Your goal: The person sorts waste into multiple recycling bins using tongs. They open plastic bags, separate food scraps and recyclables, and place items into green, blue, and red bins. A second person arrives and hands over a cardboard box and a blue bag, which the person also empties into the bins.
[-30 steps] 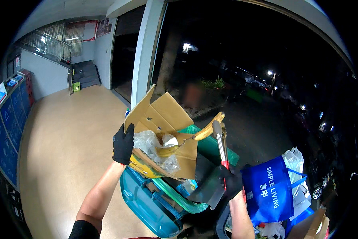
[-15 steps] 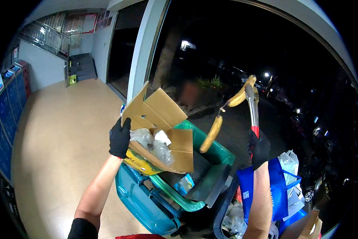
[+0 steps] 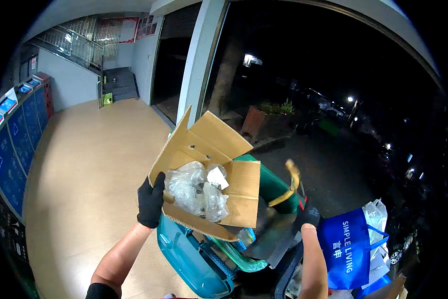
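Observation:
My left hand (image 3: 150, 200), in a black glove, grips the left wall of an open cardboard box (image 3: 245, 194). Crumpled clear plastic bags (image 3: 186, 187) and a white scrap (image 3: 217, 177) lie inside the box. The box is held tilted over a green bin (image 3: 269, 180) whose teal lid (image 3: 189, 259) hangs down in front. My right hand (image 3: 306, 217), also gloved in black, is closed around red-handled tongs (image 3: 302, 202). By the blurred tong tips, a yellow-brown banana (image 3: 286, 192) hangs over the bin's right side; whether the tips still pinch it is unclear.
A blue shopping bag (image 3: 344, 249) and white plastic bags (image 3: 376, 215) stand at the right beside the bin. Blue recycling bins (image 3: 17, 134) line the left wall. A pale pillar (image 3: 199, 65) rises behind the box; past it lies a dark street.
My right hand has lowered the tongs and banana from high at the right down to the bin. The box in my left hand has tipped, showing more of its inside.

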Demonstrator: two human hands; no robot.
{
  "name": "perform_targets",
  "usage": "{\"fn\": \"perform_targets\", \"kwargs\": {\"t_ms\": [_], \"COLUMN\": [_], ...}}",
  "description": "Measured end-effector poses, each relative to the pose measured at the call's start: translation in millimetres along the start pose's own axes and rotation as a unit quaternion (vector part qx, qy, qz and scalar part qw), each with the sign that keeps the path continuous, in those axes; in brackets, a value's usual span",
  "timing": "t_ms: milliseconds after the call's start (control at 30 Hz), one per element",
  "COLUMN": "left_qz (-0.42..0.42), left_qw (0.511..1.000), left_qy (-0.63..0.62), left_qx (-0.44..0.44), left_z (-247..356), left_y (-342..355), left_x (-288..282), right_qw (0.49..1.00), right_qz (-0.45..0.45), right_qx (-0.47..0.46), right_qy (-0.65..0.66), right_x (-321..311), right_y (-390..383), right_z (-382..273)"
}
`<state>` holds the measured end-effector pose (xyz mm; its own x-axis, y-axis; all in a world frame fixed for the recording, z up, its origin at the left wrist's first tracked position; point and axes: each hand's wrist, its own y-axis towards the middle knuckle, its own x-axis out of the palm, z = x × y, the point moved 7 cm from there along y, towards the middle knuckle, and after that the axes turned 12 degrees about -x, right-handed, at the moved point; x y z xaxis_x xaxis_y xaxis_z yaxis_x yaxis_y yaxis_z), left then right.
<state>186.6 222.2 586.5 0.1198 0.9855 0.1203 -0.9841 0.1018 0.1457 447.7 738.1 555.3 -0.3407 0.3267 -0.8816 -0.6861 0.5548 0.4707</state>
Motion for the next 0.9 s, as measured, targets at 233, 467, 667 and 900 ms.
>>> {"fn": "perform_targets", "kwargs": {"t_ms": [233, 467, 667, 900], "left_qz": [-0.016, -0.02, -0.069, -0.057], "left_qw": [1.0, 0.999, 0.995, 0.988], "left_qy": [0.0, 0.001, 0.039, 0.084], "left_qx": [-0.021, 0.049, 0.067, 0.12], "left_z": [-2.3, 2.2, 13.3, 20.9], "left_y": [-28.9, -39.1, -46.1, -49.5], "left_x": [-8.8, -11.3, -4.4, -5.8], "right_qw": [0.956, 0.918, 0.927, 0.927], "right_qz": [0.01, -0.233, -0.212, -0.209], "right_qx": [-0.001, -0.28, -0.308, -0.311], "right_qy": [0.294, 0.155, 0.028, -0.016], "right_x": [-38.3, -137.3, -105.4, -119.8], "right_y": [-42.9, -110.8, -121.3, -97.1], "right_z": [-27.9, -170.6, -229.2, -248.7]}}
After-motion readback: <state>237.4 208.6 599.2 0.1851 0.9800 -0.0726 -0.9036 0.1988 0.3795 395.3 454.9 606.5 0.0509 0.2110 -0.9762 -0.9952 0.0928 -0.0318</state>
